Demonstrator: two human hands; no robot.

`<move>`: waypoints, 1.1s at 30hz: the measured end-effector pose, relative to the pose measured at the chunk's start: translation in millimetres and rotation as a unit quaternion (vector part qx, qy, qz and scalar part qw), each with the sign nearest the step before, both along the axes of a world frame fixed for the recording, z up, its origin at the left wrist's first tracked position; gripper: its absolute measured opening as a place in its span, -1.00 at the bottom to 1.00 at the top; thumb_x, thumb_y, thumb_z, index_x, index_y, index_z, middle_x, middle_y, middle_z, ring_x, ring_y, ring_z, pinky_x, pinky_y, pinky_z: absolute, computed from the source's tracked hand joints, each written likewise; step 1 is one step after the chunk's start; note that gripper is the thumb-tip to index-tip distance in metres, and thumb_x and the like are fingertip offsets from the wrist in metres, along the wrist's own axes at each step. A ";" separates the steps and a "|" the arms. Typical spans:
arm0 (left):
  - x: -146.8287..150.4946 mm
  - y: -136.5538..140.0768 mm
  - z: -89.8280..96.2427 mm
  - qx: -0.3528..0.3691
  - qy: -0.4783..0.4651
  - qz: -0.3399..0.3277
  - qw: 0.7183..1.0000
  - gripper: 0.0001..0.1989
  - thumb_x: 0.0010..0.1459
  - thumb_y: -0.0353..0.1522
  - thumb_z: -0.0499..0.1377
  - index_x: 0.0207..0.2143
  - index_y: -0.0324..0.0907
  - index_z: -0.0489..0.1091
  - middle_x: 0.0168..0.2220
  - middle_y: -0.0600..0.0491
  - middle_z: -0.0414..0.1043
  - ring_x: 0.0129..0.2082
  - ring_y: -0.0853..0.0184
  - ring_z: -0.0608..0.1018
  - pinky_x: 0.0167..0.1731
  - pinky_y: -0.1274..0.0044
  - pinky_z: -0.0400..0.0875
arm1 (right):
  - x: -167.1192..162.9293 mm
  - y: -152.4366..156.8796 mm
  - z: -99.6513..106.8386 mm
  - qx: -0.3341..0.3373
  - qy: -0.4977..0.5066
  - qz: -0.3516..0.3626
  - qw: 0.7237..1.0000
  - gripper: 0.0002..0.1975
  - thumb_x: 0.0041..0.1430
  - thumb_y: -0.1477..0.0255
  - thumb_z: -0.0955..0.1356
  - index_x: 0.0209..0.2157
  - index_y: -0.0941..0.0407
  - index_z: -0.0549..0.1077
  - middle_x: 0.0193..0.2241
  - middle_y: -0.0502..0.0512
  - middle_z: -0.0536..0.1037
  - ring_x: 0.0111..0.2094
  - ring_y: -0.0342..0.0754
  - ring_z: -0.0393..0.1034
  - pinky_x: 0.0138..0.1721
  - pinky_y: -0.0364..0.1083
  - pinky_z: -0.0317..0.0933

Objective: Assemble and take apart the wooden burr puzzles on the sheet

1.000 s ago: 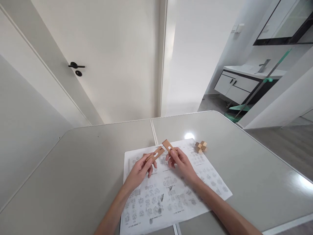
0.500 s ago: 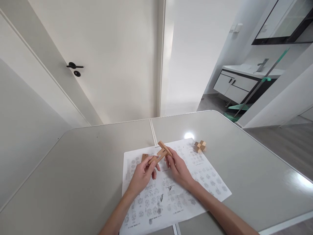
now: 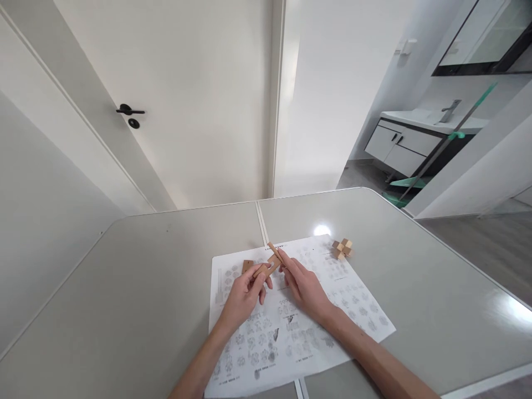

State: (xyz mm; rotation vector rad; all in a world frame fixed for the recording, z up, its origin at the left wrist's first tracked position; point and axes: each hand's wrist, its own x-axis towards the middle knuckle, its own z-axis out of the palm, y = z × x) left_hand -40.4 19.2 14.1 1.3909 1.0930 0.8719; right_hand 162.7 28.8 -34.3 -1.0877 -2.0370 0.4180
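Note:
Above the printed paper sheet, my left hand pinches a flat wooden puzzle piece that has an opening in it. My right hand grips a second, narrow wooden puzzle piece, held crosswise against the far end of the first. The two pieces appear to touch; whether they interlock I cannot tell. Just beyond my left fingers, another wooden piece lies on the sheet, partly hidden by that hand.
An assembled wooden burr puzzle sits at the sheet's right far edge. The grey table has a seam down its middle. Behind it stand a white door and, farther right, a sink cabinet.
My right hand has turned the narrow piece, so it now shows a thinner edge. My left hand keeps its grip almost unchanged. The view has shifted slightly.

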 end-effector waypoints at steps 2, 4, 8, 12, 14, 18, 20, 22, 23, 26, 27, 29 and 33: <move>0.0 -0.7 1.8 0.000 0.002 -0.004 1.000 -0.56 0.39 -0.08 0.07 0.09 -0.20 0.41 -0.31 0.06 0.44 -0.59 0.49 0.33 -0.45 0.51 0.29 | 1.2 -0.3 0.0 -0.002 0.004 0.013 1.000 -0.31 0.45 0.58 0.12 0.48 -0.10 -0.15 -0.18 0.11 0.48 -0.43 -0.09 0.40 -0.44 -0.14 0.38; 0.2 -0.8 2.1 -0.001 0.001 -0.007 1.000 -0.57 0.39 -0.08 0.07 0.08 -0.19 0.42 -0.31 0.06 0.44 -0.59 0.49 0.33 -0.46 0.52 0.28 | 1.8 -0.4 -1.0 -0.007 0.011 0.020 1.000 -0.29 0.42 0.61 0.12 0.48 -0.11 -0.14 -0.17 0.11 0.48 -0.43 -0.09 0.39 -0.42 -0.13 0.40; 0.7 -0.1 -0.1 -0.003 -0.008 -0.010 1.000 -0.57 0.39 -0.07 0.06 0.06 -0.20 0.41 -0.30 0.05 0.44 -0.59 0.49 0.33 -0.46 0.51 0.28 | 0.9 -0.8 -2.4 -0.021 0.026 0.021 0.999 -0.27 0.41 0.63 0.12 0.48 -0.13 -0.12 -0.15 0.11 0.47 -0.42 -0.09 0.39 -0.39 -0.12 0.42; 1.8 -1.4 -2.4 -0.015 -0.026 0.000 1.000 -0.57 0.38 -0.06 0.08 0.06 -0.21 0.38 -0.30 0.06 0.43 -0.60 0.49 0.35 -0.47 0.51 0.31 | -0.5 -2.3 -0.2 -0.012 0.020 0.017 1.000 -0.26 0.40 0.64 0.12 0.48 -0.13 -0.14 -0.20 0.09 0.45 -0.44 -0.10 0.38 -0.41 -0.12 0.41; 3.5 -3.1 -3.4 -0.024 -0.041 0.011 0.999 -0.56 0.37 -0.06 0.10 0.08 -0.20 0.33 -0.30 0.07 0.43 -0.62 0.49 0.37 -0.47 0.51 0.33 | -1.4 -3.6 0.5 -0.001 0.009 0.008 1.000 -0.24 0.38 0.65 0.12 0.49 -0.13 -0.16 -0.21 0.08 0.45 -0.43 -0.09 0.40 -0.44 -0.14 0.40; 6.8 -5.5 -5.5 -0.027 -0.048 0.031 0.998 -0.56 0.36 -0.05 0.10 0.09 -0.16 0.27 -0.30 0.09 0.45 -0.64 0.48 0.41 -0.50 0.52 0.33 | -3.4 -6.4 0.0 0.005 -0.001 -0.012 1.000 -0.19 0.34 0.67 0.13 0.49 -0.13 -0.20 -0.18 0.09 0.48 -0.46 -0.10 0.39 -0.47 -0.14 0.39; 6.8 -5.2 -6.4 -0.027 -0.049 0.037 0.998 -0.59 0.36 -0.05 0.10 0.06 -0.15 0.26 -0.32 0.11 0.45 -0.64 0.48 0.40 -0.51 0.52 0.32 | -3.4 -6.8 0.7 -0.005 0.006 -0.004 1.000 -0.19 0.33 0.68 0.14 0.49 -0.13 -0.18 -0.18 0.10 0.49 -0.46 -0.11 0.39 -0.45 -0.13 0.42; 5.7 -4.3 -6.9 -0.030 -0.053 0.034 0.998 -0.60 0.36 -0.06 0.12 0.04 -0.15 0.24 -0.34 0.12 0.46 -0.64 0.49 0.38 -0.50 0.53 0.31 | -1.9 -6.2 2.9 -0.015 0.016 0.017 1.000 -0.20 0.33 0.68 0.13 0.48 -0.13 -0.13 -0.18 0.09 0.48 -0.46 -0.12 0.39 -0.41 -0.12 0.45; 5.0 -3.8 -6.8 -0.032 -0.054 0.031 0.998 -0.60 0.35 -0.06 0.13 0.03 -0.15 0.24 -0.35 0.12 0.46 -0.64 0.49 0.37 -0.50 0.53 0.31 | -0.8 -5.7 4.2 -0.018 0.019 0.028 0.999 -0.21 0.33 0.68 0.13 0.47 -0.13 -0.10 -0.18 0.09 0.48 -0.46 -0.12 0.39 -0.39 -0.12 0.46; 4.4 -3.5 -5.9 -0.035 -0.054 0.026 0.998 -0.59 0.34 -0.05 0.14 0.01 -0.15 0.23 -0.36 0.11 0.47 -0.64 0.50 0.36 -0.50 0.53 0.28 | 2.4 -4.0 7.5 -0.021 0.025 0.043 0.999 -0.22 0.32 0.70 0.13 0.47 -0.14 -0.06 -0.18 0.08 0.48 -0.45 -0.12 0.39 -0.36 -0.11 0.48; 4.8 -3.8 -5.5 -0.036 -0.053 0.027 0.998 -0.59 0.34 -0.05 0.13 0.01 -0.15 0.23 -0.36 0.11 0.46 -0.64 0.50 0.35 -0.50 0.53 0.28 | 2.8 -3.8 8.1 -0.021 0.027 0.045 0.998 -0.22 0.32 0.70 0.12 0.47 -0.14 -0.06 -0.18 0.08 0.48 -0.45 -0.13 0.39 -0.36 -0.12 0.48; 6.2 -4.7 -4.9 -0.038 -0.053 0.032 0.997 -0.61 0.35 -0.05 0.13 -0.01 -0.15 0.23 -0.36 0.12 0.45 -0.63 0.50 0.35 -0.49 0.53 0.28 | 2.2 -4.2 8.7 -0.018 0.025 0.043 0.999 -0.21 0.32 0.70 0.11 0.47 -0.15 -0.08 -0.18 0.08 0.47 -0.47 -0.14 0.37 -0.38 -0.13 0.47; 8.6 -5.9 -7.0 -0.032 -0.064 0.052 0.996 -0.64 0.37 -0.07 0.11 -0.02 -0.13 0.19 -0.37 0.14 0.45 -0.66 0.51 0.34 -0.53 0.55 0.29 | -2.7 -8.1 10.1 0.005 -0.007 -0.001 1.000 -0.15 0.28 0.72 0.13 0.48 -0.13 -0.17 -0.22 0.07 0.47 -0.47 -0.11 0.37 -0.48 -0.16 0.39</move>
